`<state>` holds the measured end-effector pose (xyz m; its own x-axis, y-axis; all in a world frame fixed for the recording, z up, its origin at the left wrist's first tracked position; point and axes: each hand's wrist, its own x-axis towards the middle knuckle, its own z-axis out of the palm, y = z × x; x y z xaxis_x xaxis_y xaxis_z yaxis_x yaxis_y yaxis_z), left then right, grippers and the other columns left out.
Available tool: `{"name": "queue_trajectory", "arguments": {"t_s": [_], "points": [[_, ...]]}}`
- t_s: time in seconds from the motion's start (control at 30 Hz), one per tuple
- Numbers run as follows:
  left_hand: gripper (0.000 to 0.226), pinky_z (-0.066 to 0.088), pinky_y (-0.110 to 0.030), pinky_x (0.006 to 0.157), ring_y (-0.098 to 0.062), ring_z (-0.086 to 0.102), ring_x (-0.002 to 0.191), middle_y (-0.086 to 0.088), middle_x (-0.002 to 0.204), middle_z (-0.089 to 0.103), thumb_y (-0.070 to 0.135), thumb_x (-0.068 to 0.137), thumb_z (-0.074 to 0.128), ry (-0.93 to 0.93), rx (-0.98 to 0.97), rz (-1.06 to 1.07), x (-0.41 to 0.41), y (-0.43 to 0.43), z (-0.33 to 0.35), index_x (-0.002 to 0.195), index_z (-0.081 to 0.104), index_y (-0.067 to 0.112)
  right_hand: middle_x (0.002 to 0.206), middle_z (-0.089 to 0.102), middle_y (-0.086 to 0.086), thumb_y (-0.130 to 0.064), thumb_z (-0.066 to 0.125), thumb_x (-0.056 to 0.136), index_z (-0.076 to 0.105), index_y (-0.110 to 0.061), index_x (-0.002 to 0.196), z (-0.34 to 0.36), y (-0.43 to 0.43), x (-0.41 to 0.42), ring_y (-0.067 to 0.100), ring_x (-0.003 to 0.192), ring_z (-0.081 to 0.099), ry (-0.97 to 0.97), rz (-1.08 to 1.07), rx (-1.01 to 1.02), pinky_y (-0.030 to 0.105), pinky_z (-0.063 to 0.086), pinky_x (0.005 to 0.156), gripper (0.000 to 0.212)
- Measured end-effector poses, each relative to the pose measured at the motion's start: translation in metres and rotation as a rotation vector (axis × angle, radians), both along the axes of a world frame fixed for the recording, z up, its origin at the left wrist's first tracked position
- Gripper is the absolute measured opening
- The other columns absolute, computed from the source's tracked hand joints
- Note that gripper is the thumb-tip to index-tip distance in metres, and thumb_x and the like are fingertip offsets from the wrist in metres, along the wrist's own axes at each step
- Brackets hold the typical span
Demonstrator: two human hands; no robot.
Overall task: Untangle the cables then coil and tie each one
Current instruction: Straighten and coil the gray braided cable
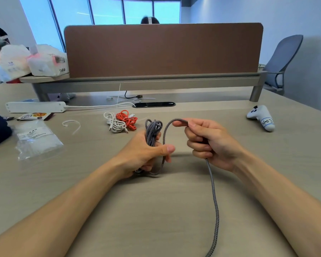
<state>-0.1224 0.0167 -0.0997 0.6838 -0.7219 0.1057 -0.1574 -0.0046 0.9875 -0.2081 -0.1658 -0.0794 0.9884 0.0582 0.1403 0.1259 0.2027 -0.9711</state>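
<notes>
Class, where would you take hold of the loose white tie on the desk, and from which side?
Probably a fingertip grip on the white tie at its straighter tail, from above: it lies flat, thin and curved, on the desk.

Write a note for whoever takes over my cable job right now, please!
The left hand grips the coiled loops of the grey cable.
The right hand pinches the next stretch of it; the loose tail runs across the desk and out of view at the near edge.
The white cable and red cable lie bunched side by side further back; cannot tell if they are tied.
Done: grey partly coiled.
Left: finish coiling, tie it, check the other two.
</notes>
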Motion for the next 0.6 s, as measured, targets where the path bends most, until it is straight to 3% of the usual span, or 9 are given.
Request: {"name": "queue_trajectory", "arguments": {"t_s": [0.17, 0.23, 0.33, 0.43, 0.5, 0.6], "points": [[0.043, 0.024, -0.016, 0.036, -0.012, 0.027, 0.035, -0.003, 0.048, 0.050, 0.030, 0.074, 0.079, -0.021, 0.033, -0.049, 0.0002, -0.0039, -0.0042, 0.082, 0.040, 0.014, 0.058, 0.028, -0.005, -0.020, 0.041, 0.097, 0.060, -0.007, 0.117, -0.0014, 0.0027, 0.0002, 0.003, 0.041, 0.016, -0.001, 0.040, -0.016, 0.018, 0.008, 0.037, 0.030], [0.034, 0.030, -0.020, 0.034, -0.012, 0.029, 0.034, -0.001, 0.046, 0.047, 0.038, 0.080, 0.066, -0.104, 0.049, -0.053, 0.0009, -0.0043, -0.0057, 0.079, 0.043, 0.012, 0.059, 0.029, -0.004, -0.021, 0.041, 0.097, 0.060, -0.008, 0.117, -0.0019, 0.0032, -0.0004, 0.004, 0.042, 0.016, 0.001, 0.045, -0.044, 0.019, 0.008, 0.037, 0.030], [0.034, 0.040, -0.030, 0.049, -0.015, 0.042, 0.040, 0.000, 0.042, 0.047, 0.042, 0.087, 0.051, -0.195, 0.019, -0.056, 0.0030, -0.0036, -0.0079, 0.071, 0.052, 0.011, 0.059, 0.030, -0.003, -0.023, 0.046, 0.093, 0.060, -0.011, 0.116, -0.0025, 0.0049, -0.0010, 0.003, 0.041, 0.018, 0.013, 0.035, -0.042, 0.017, 0.011, 0.036, 0.029], [0.032, 0.052, -0.038, 0.062, -0.020, 0.056, 0.044, -0.002, 0.039, 0.044, 0.038, 0.087, 0.047, -0.040, -0.120, -0.035, 0.0034, -0.0037, -0.0071, 0.073, 0.049, 0.009, 0.061, 0.030, -0.001, -0.025, 0.048, 0.093, 0.063, -0.013, 0.105, -0.0023, 0.0073, -0.0015, 0.005, 0.042, 0.019, 0.018, -0.009, -0.122, 0.015, 0.015, 0.034, 0.022], [0.031, 0.053, -0.031, 0.049, -0.017, 0.048, 0.033, -0.001, 0.038, 0.036, 0.037, 0.086, 0.047, 0.060, -0.195, 0.028, 0.0023, -0.0042, -0.0032, 0.076, 0.046, 0.008, 0.061, 0.031, -0.001, -0.026, 0.047, 0.096, 0.064, -0.012, 0.095, -0.0027, 0.0090, -0.0019, 0.006, 0.043, 0.021, 0.038, -0.039, -0.212, 0.015, 0.019, 0.035, 0.022], [0.029, 0.039, -0.020, 0.036, -0.011, 0.033, 0.027, 0.002, 0.039, 0.028, 0.035, 0.092, 0.047, 0.086, -0.249, 0.143, 0.0047, -0.0037, 0.0012, 0.076, 0.044, 0.011, 0.059, 0.032, -0.002, -0.030, 0.046, 0.098, 0.062, -0.012, 0.085, -0.0047, 0.0106, -0.0015, 0.008, 0.044, 0.021, 0.084, -0.060, -0.326, 0.017, 0.019, 0.036, 0.027]]}}
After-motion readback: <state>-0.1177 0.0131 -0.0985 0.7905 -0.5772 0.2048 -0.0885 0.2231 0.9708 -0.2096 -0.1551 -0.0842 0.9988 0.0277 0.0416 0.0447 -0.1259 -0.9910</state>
